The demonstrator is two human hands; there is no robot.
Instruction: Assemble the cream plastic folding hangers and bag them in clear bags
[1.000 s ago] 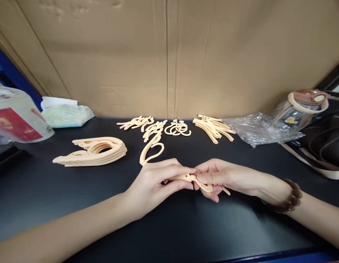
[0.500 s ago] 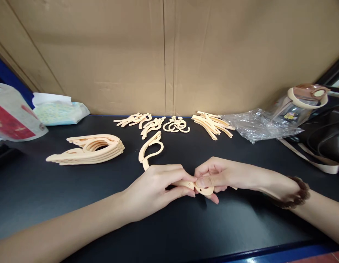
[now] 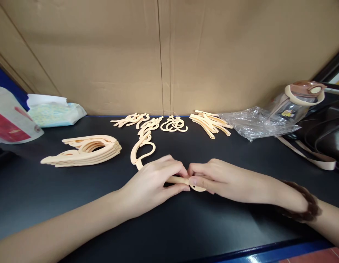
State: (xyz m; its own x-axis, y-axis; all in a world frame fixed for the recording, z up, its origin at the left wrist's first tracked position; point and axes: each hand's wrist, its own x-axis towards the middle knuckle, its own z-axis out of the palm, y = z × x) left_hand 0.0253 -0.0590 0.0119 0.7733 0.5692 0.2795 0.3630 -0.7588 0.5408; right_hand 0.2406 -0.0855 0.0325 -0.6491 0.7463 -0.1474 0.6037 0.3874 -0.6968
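Note:
My left hand point(image 3: 154, 186) is closed around a cream plastic folding hanger point(image 3: 177, 180). One jointed arm and a curved loop of it point(image 3: 135, 150) reach out behind that hand onto the black table. My right hand point(image 3: 229, 182) is closed too, its thumb pressing on a rounded cream end piece with a small hole point(image 3: 198, 188). The two parts meet between my fingertips, low over the table; whether they are locked together I cannot tell. My right fingers hide most of the end piece.
A stack of folded hangers point(image 3: 84, 155) lies at the left. Along the cardboard wall point(image 3: 117, 54) are piles of short pieces point(image 3: 131, 119), hooks point(image 3: 174, 125) and long arms point(image 3: 210, 124). A plastic bag point(image 3: 248, 122), bottle point(image 3: 290, 104), tissue pack point(image 3: 56, 113) and paper cup point(image 3: 12, 117) stand around.
My right hand has turned palm-down and closed more over the end piece. The hanger's far arm has shifted slightly left and away. The whole view has moved a little.

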